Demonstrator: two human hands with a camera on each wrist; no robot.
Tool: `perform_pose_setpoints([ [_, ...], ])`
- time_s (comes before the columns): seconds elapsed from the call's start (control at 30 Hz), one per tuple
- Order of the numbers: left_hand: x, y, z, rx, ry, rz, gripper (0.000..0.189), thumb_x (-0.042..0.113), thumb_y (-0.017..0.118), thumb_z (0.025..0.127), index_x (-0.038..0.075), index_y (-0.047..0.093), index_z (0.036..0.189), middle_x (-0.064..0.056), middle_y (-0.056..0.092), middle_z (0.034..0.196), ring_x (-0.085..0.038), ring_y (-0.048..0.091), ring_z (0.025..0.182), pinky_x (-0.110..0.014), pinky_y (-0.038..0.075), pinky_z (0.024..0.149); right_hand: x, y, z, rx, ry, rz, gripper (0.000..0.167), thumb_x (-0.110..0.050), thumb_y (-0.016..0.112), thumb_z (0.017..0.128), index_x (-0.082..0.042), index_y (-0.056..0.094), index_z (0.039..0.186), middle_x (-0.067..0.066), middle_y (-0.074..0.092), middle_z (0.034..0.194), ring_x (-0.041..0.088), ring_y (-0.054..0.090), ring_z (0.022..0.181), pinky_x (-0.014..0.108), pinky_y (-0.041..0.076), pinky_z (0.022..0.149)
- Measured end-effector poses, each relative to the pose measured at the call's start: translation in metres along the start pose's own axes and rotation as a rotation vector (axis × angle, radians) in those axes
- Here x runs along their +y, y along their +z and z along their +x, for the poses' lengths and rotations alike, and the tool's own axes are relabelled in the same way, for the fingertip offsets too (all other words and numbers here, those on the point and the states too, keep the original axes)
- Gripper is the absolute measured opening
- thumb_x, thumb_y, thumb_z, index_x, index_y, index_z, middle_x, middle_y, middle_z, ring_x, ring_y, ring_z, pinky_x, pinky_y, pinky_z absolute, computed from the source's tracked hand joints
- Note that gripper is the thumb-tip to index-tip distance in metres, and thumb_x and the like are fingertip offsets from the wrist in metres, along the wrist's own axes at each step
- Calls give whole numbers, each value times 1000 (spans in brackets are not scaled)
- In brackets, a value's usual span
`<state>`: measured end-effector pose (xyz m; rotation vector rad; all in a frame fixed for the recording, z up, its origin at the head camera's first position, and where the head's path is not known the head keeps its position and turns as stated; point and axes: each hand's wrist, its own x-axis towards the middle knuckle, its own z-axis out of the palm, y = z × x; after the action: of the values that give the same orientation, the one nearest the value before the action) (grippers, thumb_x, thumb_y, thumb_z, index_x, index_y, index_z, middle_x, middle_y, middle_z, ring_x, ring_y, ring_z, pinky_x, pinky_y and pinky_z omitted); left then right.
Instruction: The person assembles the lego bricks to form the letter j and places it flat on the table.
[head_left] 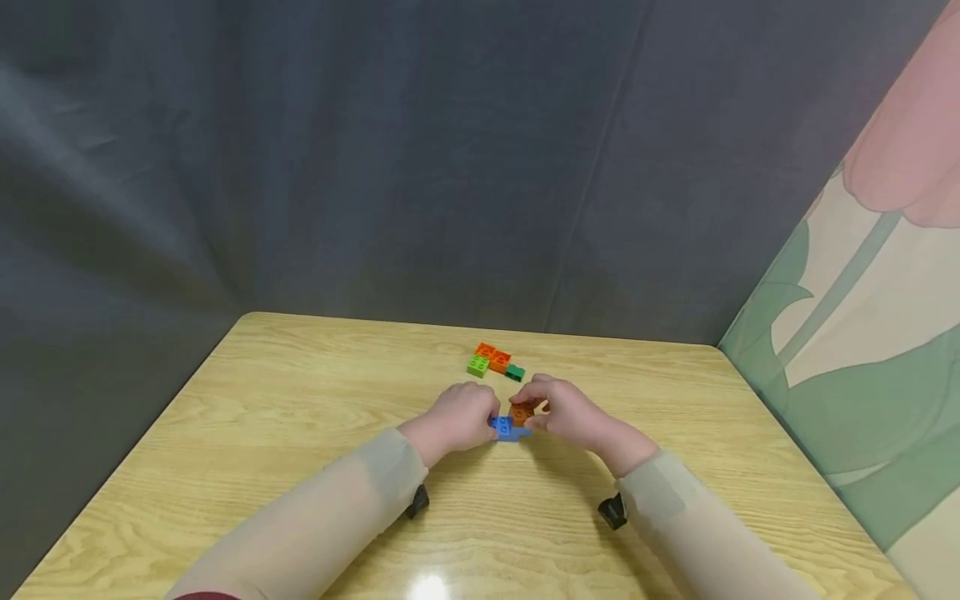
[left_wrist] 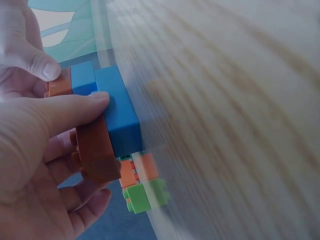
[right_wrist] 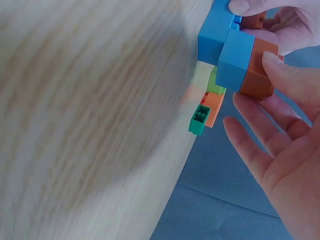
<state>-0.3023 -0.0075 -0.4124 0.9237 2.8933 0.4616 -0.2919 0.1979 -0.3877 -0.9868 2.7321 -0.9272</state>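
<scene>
A: Fingers first, left hand?

B: Narrow hold, thumb laid over the lower blue brick and the left brown brick, other fingers behind

A: Right hand?

B: Thumb and fingers pinching the right brown brick, outer fingers loosely spread

A: Stacking?

B: Right brown brick sits on the upper blue brick, which is offset a layer above the lower blue brick. Couple of blue studs peek out in the right wrist view. Whether the pieces are clicked together, can't tell

A: Position?

B: Both hands meet around middle of the wood-grain table. Touching the tabletop or just above it, can't tell

A: Past the hands?

B: Small group just beyond: lime green brick, orange brickwork beside it, one brick or two unclear, then dark green brick at the right end, hollow side showing

A: Edges?

B: Pale sleeves, black gadget under each wrist, dark curtain behind, floral panel on the right
</scene>
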Motion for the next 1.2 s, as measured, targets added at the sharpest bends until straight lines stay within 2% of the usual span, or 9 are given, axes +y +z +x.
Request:
perform_pose_setpoints([
  [0.27, -1, 1, 1, -2, -3, 5, 18, 23, 76, 85, 17, 66, 72, 7, 56, 66, -12, 44, 59, -28, 39, 62, 2, 3, -1, 13, -2, 9, 33, 7, 74, 83, 2, 69, 115, 2, 61, 98, 21, 60, 93, 45, 51, 84],
  [0.4, 0, 1, 1, -3, -2, 4, 18, 23, 76, 85, 17, 66, 72, 7, 55, 66, -12, 44, 59, -28, 39, 61, 3, 0, -1, -11, 1, 13, 28, 2, 72, 87, 0, 70, 116, -1, 61, 97, 18, 58, 90, 47, 49, 84],
  [0.57, 1, 1, 1, -3, 4, 19, 21, 23, 76, 86, 17, 64, 69, 7, 53, 65, -12, 42, 58, -27, 36, 59, -1, -9, 4, -54, -1, -21, 20, -5, 65, 95, -3, 73, 113, -5, 60, 90, 14, 57, 82, 39, 49, 78],
  [0.7, 1, 0, 1, -3, -4, 29, 23, 23, 76, 85, 17, 63, 68, 7, 51, 64, -12, 39, 59, -28, 34, 59, -4, -15, 15, -97, 0, -37, 14, -4, 63, 95, -3, 75, 103, -4, 64, 90, 13, 58, 80, 33, 50, 74],
  [0.83, 1, -1, 0, -3, -2, 29, 21, 22, 77, 85, 17, 64, 69, 7, 52, 66, -12, 41, 60, -28, 35, 61, -8, -19, 29, -156, 45, -75, 11, -4, 65, 94, -3, 75, 96, -2, 68, 89, 14, 58, 77, 34, 51, 74],
  [1.0, 0, -1, -1, -1, 3, 30, 18, 24, 78, 84, 18, 66, 73, 9, 55, 71, -11, 46, 63, -29, 41, 64, -5, -26, 48, -143, 148, -179, 16, -7, 70, 91, -2, 73, 106, 4, 68, 92, 17, 60, 78, 37, 52, 75],
  [1.2, 1, -4, -2, -2, 7, 36, 15, 25, 78, 85, 17, 69, 77, 9, 57, 74, -12, 50, 66, -31, 43, 69, 7, -26, 70, -102, 210, -227, 30, -7, 75, 87, -2, 69, 116, 16, 67, 106, 28, 62, 93, 44, 51, 83],
])
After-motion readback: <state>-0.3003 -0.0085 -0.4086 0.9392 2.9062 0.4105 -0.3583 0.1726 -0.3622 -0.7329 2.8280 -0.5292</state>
